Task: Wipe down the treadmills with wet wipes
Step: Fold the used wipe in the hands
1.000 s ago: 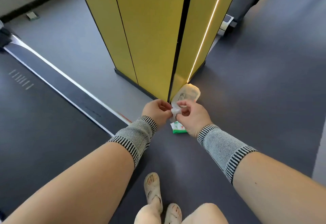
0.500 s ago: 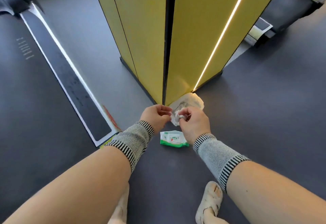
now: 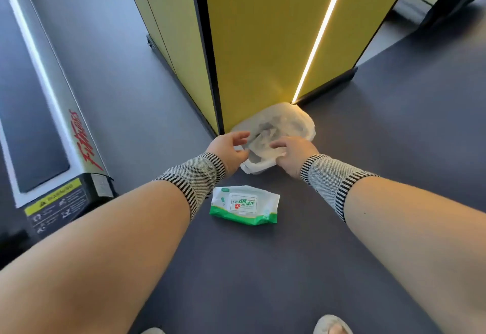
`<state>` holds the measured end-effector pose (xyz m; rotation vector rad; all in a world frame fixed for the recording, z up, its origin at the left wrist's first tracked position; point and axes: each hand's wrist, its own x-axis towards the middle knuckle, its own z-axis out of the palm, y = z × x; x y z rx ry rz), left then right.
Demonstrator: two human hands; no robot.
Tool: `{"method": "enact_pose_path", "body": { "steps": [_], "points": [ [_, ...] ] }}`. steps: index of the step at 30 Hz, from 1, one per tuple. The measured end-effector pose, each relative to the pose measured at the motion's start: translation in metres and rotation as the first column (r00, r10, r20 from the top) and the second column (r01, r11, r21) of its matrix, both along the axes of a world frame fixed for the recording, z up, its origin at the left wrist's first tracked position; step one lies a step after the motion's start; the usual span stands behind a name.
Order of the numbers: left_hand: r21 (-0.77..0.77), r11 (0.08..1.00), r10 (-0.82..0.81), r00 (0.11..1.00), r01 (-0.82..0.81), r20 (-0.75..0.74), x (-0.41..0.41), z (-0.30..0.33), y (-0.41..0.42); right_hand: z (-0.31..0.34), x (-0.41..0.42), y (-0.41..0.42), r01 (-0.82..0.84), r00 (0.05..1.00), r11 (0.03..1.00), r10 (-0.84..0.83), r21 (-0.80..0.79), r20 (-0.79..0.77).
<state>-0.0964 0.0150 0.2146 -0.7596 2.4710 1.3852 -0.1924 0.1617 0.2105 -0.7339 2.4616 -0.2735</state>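
**Inspector:** What are you seeing of the wipes themselves?

**Operator:** I am looking at the wet-wipe pack [image 3: 244, 205], lying flat on the floor [image 3: 368, 136] just short of the yellow pillar [image 3: 257, 44], label up, its flap apparently closed. I am judging it light, soft and squashy, with a slick film skin. I would be taking it by the long edges, not the flap, and peeling the flap to draw one sheet. A single wipe would be limp, damp and clingy, best pinched at a corner.

**Inspector:** And the hands?

**Operator:** Both are working beyond the pack, at the pillar's foot. My left hand [image 3: 228, 149] is hanging open, fingers spread, at the near rim of the white plastic bag [image 3: 297, 120]. My right hand [image 3: 292, 155] is curling its fingers over the bag's near edge; whether it is pinching the film or a wipe I cannot tell, since the fingertips are hidden.

**Inspector:** Contents of the bag?

**Operator:** It is slumping against the pillar's base with its mouth open toward me. Crumpled greyish-white material is showing inside, which I am judging to be used wipes. The film is thin and floppy, so it needs holding open.

**Inspector:** Anything further out?

**Operator:** A treadmill [image 3: 52, 128] is lying well left of the pillar, its warning label facing me.
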Motion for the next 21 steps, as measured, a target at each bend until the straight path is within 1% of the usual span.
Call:
{"method": "enact_pose_path", "body": {
  "steps": [2, 4, 7, 9, 12, 16, 19, 21],
  "points": [
    [-0.044, 0.998, -0.043, 0.999, 0.044, 0.03, 0.002, -0.052, -0.004, -0.048, 0.004, 0.001, -0.091, 0.996, 0.995, 0.091, 0.031, 0.005],
    [-0.092, 0.992, -0.078, 0.994, 0.085, 0.074, 0.007, -0.095, -0.009, -0.088, 0.014, -0.004, -0.235, 0.972, 0.971, 0.235, 0.054, 0.001],
    [-0.155, 0.965, -0.179, 0.965, 0.209, 0.19, 0.018, -0.141, -0.014, -0.141, 0.035, -0.018, -0.408, 0.912, 0.91, 0.41, 0.072, -0.007],
    [-0.189, 0.943, -0.22, 0.94, 0.273, 0.26, 0.027, -0.165, -0.017, -0.17, 0.049, -0.026, -0.496, 0.865, 0.861, 0.501, 0.115, -0.022],
    [-0.198, 0.93, -0.237, 0.917, 0.31, 0.32, 0.041, -0.19, -0.016, -0.203, 0.062, -0.027, -0.544, 0.828, 0.817, 0.559, 0.191, -0.031],
    [-0.183, 0.903, -0.288, 0.864, 0.389, 0.414, 0.055, -0.212, -0.005, -0.222, 0.067, -0.024, -0.538, 0.821, 0.812, 0.565, 0.225, -0.076],
    [-0.196, 0.889, -0.302, 0.85, 0.415, 0.432, 0.056, -0.221, -0.005, -0.228, 0.07, -0.029, -0.535, 0.812, 0.805, 0.574, 0.255, -0.108],
    [-0.189, 0.885, -0.312, 0.844, 0.425, 0.436, 0.054, -0.226, -0.009, -0.23, 0.073, -0.031, -0.556, 0.788, 0.785, 0.602, 0.275, -0.125]
  ]
}}
